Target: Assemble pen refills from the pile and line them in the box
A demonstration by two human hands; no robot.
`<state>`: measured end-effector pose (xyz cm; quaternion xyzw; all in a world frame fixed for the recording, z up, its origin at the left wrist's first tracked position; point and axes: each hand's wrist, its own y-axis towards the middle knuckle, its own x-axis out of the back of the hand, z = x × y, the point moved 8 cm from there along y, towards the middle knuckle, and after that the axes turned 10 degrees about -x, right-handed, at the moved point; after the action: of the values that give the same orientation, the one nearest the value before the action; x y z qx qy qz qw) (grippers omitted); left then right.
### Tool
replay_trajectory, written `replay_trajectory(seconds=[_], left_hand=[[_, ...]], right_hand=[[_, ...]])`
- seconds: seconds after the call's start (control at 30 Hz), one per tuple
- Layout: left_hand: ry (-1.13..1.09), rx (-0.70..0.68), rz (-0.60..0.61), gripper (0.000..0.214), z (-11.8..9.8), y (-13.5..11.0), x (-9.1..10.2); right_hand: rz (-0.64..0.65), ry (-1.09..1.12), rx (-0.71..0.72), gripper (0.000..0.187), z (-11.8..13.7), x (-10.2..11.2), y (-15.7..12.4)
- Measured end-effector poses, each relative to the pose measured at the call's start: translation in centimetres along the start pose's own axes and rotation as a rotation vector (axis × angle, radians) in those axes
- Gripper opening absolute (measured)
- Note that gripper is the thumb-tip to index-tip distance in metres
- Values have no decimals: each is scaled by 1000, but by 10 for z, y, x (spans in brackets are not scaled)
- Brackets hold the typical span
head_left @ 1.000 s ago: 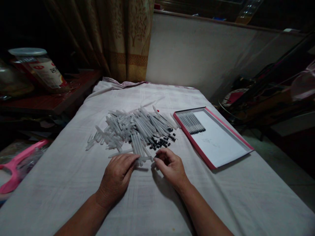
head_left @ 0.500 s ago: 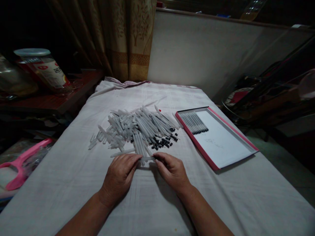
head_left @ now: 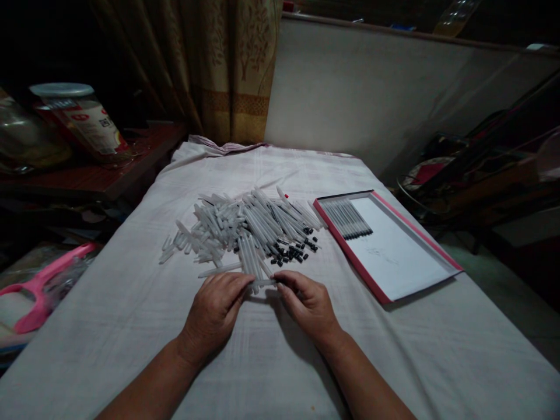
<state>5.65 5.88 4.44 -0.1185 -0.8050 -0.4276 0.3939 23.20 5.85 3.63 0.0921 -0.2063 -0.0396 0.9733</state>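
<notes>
Between my two hands lies a translucent pen barrel [head_left: 265, 283], held level. My left hand [head_left: 215, 306] is closed on its left end, fingers and thumb pinched together. My right hand [head_left: 310, 304] pinches the right end, where something small and dark shows at the fingertips; I cannot make out exactly what. Just beyond are several loose pen barrels [head_left: 249, 256] side by side, in front of a big heap of white pen caps [head_left: 210, 224] and more barrels [head_left: 265, 219]. Small black plugs [head_left: 289, 254] are scattered at the heap's right front.
A shallow box lid with a red rim [head_left: 354, 256] rests at the right, a row of assembled pens [head_left: 347, 219] in its far left corner. White cloth [head_left: 262, 367] covers the table. Off the left edge are pink scissors-like handles [head_left: 39, 286] and a lidded jar [head_left: 83, 119].
The view has shifted slightly, so everything sits a little further right. Both hands keep the same grip on the pen barrel; nothing else has visibly moved.
</notes>
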Motion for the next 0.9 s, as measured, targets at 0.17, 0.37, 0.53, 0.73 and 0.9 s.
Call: replay_trajectory(seconds=[0.17,0.37,0.53,0.73,0.9], left_hand=[[2,-4,-5,22,-1,0,1],[-4,-31,10,22,-4,1,1],[-18,-52,37,23,-6,0,-2],[-7,-35,0,21,-3,1,1],[-13,-36,-1,21,-3,1,1]], right_hand=[[41,-93,89,21,7,-2,0],[37,-246,148,21,11,-3,-1],[72,-364,129,43,4,-8,0],[123,-173,30,20,-3,-6,0],[78,-178,113,14,5,-4,0]])
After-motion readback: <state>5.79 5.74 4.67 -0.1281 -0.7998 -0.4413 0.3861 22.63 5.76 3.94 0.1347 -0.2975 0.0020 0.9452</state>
